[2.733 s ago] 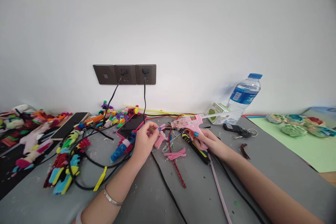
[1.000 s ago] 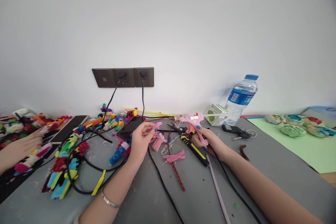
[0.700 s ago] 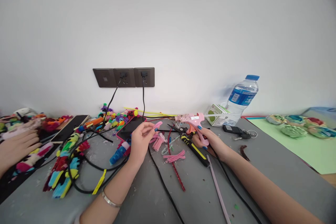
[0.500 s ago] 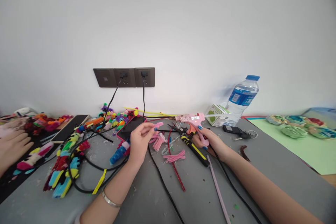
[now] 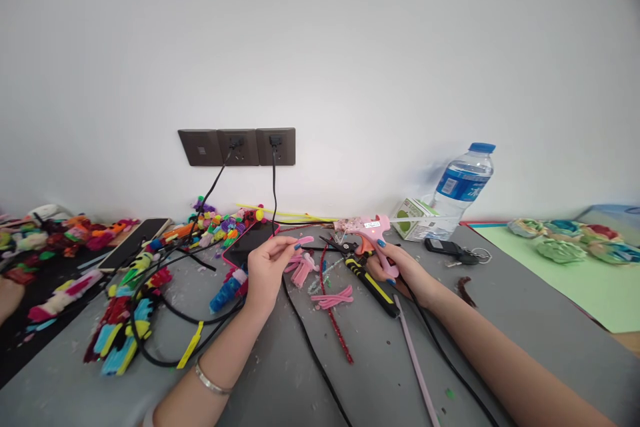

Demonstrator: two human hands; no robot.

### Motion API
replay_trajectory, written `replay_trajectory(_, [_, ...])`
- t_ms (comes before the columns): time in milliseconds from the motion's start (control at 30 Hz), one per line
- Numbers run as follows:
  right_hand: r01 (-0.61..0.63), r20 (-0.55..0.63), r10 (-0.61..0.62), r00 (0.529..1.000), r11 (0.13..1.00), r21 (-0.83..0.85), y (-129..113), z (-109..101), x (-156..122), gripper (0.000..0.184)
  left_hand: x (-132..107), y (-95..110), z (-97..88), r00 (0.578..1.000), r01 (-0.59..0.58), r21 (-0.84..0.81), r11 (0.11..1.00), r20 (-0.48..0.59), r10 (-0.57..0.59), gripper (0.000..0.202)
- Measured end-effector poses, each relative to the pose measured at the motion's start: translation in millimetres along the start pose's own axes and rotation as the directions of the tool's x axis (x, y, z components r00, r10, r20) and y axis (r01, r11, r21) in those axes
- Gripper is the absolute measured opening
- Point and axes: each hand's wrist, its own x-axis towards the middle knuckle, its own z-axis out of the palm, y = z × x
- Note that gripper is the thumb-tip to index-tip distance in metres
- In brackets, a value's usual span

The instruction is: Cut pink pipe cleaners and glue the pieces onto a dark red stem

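Note:
Between the thumb and fingers of my left hand (image 5: 269,271) is a short pink pipe cleaner piece (image 5: 305,240), its free end toward the right. My right hand (image 5: 395,273) is wrapped round the handle of a pink glue gun (image 5: 369,230), whose nozzle points left toward that piece, apart from it. A clear glue stick (image 5: 420,219) sticks out of the gun's back. Under the gun lie wire cutters (image 5: 373,287) with black and yellow handles. A pink pipe cleaner figure (image 5: 302,271), several pink pieces (image 5: 334,297) and a red tinsel stem (image 5: 340,337) lie between my hands.
Colourful pipe cleaner figures (image 5: 125,320) and a looped black cable (image 5: 137,347) cover the left side, beside a phone (image 5: 135,243). A water bottle (image 5: 460,190), a small box (image 5: 414,219) and keys (image 5: 470,257) stand or lie at right. Another person's hand (image 5: 9,297) shows at far left.
The pink piece in my left hand has turned so that it lies longer toward the right. My right hand stays put with the glue gun. The other person's hand has drawn back left.

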Motion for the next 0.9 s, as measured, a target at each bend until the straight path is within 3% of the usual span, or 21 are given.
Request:
replay_trajectory(433, [-0.006, -0.014, 0.007, 1.0, 0.999, 0.043, -1.7, -0.9, -1.2, 0.062, -0.1, 1.2, -1.8, 0.998, -0.054, 0.13, 0.99, 0.026, 0.051, 0.01])
replay_trajectory(567, [-0.002, -0.141, 0.009, 0.99, 0.999, 0.051, -17.1, -5.4, -10.2, 0.054, 0.2, 0.1, -3.1, 0.996, -0.083, 0.165, 0.983, 0.041, 0.077, 0.01])
replay_trajectory(733, [0.012, -0.426, 0.0, 0.905, 1.0, 0.024, -42.3, -8.6, -54.6, 0.043, 0.8, -1.5, -3.6, 0.993, -0.113, 0.204, 0.972, 0.062, 0.103, 0.011])
replay_trajectory(900, [-0.207, -0.629, 0.128, 0.767, 0.977, -0.054, -30.5, -27.0, -127.4, 0.05, 1.4, -1.4, -1.2, 0.994, -0.107, 0.18, 0.978, 0.056, 0.098, 0.012])
